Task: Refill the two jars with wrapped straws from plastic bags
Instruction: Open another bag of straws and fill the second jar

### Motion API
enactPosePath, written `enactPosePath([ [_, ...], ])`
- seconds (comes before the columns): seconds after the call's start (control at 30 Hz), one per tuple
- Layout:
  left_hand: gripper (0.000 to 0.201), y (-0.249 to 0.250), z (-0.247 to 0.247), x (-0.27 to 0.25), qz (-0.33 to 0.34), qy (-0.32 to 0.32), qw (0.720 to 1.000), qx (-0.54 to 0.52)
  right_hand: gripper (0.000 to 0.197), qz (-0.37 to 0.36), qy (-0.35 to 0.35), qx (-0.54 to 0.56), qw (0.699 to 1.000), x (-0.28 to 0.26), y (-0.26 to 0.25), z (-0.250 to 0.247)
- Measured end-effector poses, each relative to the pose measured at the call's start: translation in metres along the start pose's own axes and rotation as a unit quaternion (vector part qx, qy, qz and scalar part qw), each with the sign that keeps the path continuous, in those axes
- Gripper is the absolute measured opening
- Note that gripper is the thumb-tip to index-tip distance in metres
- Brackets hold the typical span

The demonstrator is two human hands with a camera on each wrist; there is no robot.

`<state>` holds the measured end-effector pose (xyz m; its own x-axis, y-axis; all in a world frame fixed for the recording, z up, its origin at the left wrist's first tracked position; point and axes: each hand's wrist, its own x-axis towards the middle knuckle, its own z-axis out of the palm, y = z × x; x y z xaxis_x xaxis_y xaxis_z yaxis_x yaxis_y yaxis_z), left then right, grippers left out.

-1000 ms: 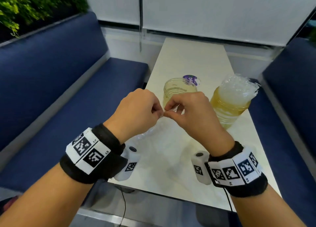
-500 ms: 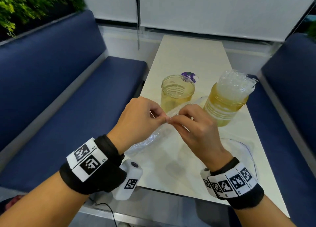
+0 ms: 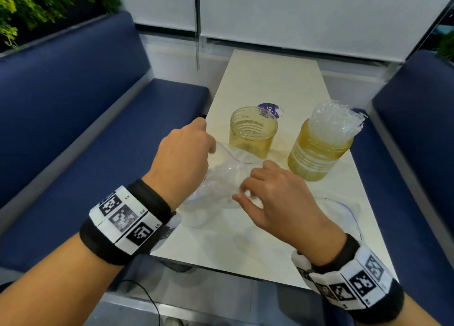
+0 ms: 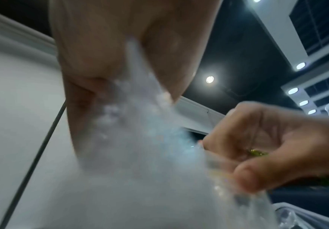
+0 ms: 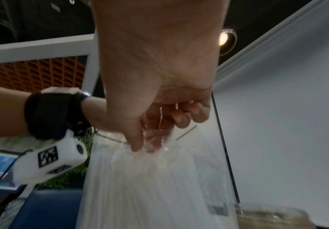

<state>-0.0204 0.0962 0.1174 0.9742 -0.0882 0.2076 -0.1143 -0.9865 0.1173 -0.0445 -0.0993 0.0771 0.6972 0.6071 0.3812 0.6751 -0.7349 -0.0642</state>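
Observation:
An empty amber jar [image 3: 253, 134] stands open on the white table [image 3: 270, 80]. Right of it, a second amber jar [image 3: 319, 151] is packed with wrapped straws [image 3: 334, 122] that stick out of its mouth. In front of the jars a clear plastic bag [image 3: 221, 178] of wrapped straws is held up with its mouth open. My left hand [image 3: 196, 149] grips the bag's left edge, with the film running between thumb and fingers [image 4: 100, 86]. My right hand [image 3: 248, 193] pinches the bag [image 5: 149, 186] at its mouth, thumb outside and fingers [image 5: 155, 139] behind the film.
A limp empty clear bag [image 3: 339, 212] lies on the table at the right front. A purple lid [image 3: 270, 108] sits behind the empty jar. Blue benches [image 3: 73, 129] [image 3: 417, 154] flank the narrow table; its far half is bare.
The hands were pinched together at the bag's top. They have since pulled apart: the left went up and left with the edge, the right dropped onto the bag's mouth.

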Motion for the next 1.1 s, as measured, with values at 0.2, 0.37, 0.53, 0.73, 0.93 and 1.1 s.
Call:
enactPosePath([
  [0.2,0.029,-0.014,-0.005,0.001,-0.041,0.008,0.999,-0.034,0.078,0.16,-0.189,-0.114,0.962,-0.011,0.008,-0.026],
  [0.37,0.059,-0.014,-0.011,0.0,0.051,-0.064,0.997,-0.007,0.058,0.254,-0.26,-0.138,0.921,0.0,0.022,-0.034],
  [0.53,0.069,-0.003,-0.008,0.0,0.104,-0.098,0.989,-0.045,0.036,0.246,-0.233,-0.142,0.93,0.009,0.012,-0.035],
  [0.73,0.065,0.025,0.007,0.0,0.126,-0.127,0.967,-0.18,0.023,0.09,-0.178,0.009,0.98,0.042,-0.007,-0.012],
  [0.93,0.075,0.034,0.019,-0.002,0.118,-0.143,0.967,-0.174,0.046,0.215,-0.371,-0.103,0.897,0.048,0.011,0.039],
  [1.1,0.07,0.038,0.027,-0.004,0.124,-0.131,0.972,-0.152,0.04,0.233,-0.412,-0.113,0.874,0.047,0.028,0.062],
])
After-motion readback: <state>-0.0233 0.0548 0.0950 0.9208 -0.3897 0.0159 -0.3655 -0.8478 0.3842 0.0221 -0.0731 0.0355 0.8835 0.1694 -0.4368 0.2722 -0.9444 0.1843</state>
